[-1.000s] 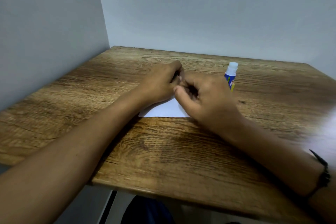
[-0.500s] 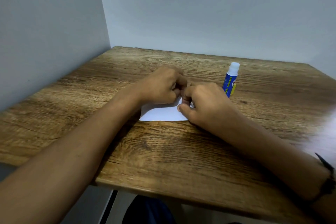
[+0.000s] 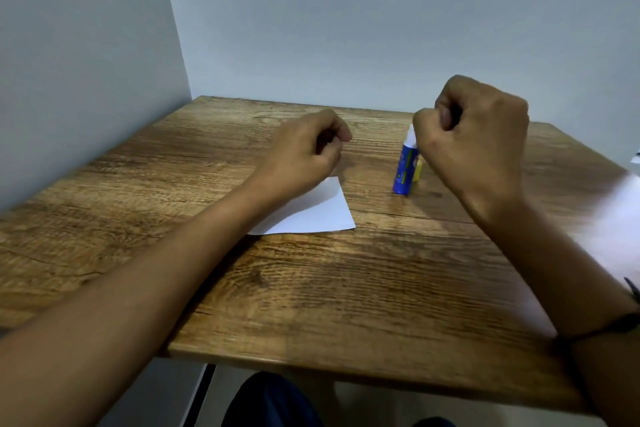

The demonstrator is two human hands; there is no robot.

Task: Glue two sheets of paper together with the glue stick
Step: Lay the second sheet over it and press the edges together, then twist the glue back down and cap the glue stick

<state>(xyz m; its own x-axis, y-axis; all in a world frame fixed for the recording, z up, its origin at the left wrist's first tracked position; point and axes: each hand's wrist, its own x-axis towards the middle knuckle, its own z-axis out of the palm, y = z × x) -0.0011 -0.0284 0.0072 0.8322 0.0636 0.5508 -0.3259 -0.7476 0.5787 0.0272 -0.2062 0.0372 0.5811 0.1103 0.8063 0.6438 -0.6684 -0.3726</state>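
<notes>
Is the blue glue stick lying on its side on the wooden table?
No, the blue glue stick with its white cap stands upright on the wooden table, partly behind the raised right hand.

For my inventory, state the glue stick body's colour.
Blue, with a white cap, on the upright plastic glue stick; head view.
</notes>
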